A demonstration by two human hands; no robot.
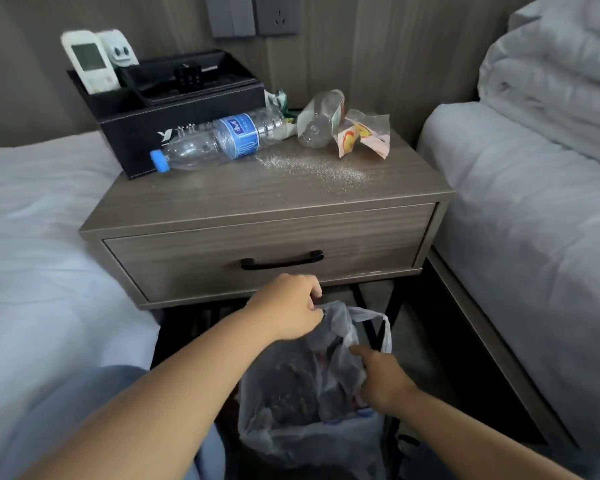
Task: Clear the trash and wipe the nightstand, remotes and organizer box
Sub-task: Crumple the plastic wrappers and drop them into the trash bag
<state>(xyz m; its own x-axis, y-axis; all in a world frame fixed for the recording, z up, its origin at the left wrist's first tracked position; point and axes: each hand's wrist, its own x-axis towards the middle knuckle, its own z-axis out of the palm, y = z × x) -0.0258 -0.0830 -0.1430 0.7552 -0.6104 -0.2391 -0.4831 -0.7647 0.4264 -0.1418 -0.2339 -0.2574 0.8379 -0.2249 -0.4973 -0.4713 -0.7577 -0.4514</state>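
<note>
Bottle (219,142) lying flat along nightstand (264,199) back-left edge against organizer box (174,112), cap toward left corner, long axis left-right. Up and beyond left hand (288,310), pinching trash bag (312,403) rim; right hand (381,379) gripping near rim. Left nearer.

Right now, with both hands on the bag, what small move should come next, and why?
Probably pull the bag mouth wider and free the right hand to reach up for the bottle. Both the left hand and the right pinch the bag's edges below the nightstand, while bottles, wrappers and spilled grains lie on top, so no trash is cleared yet.
</note>
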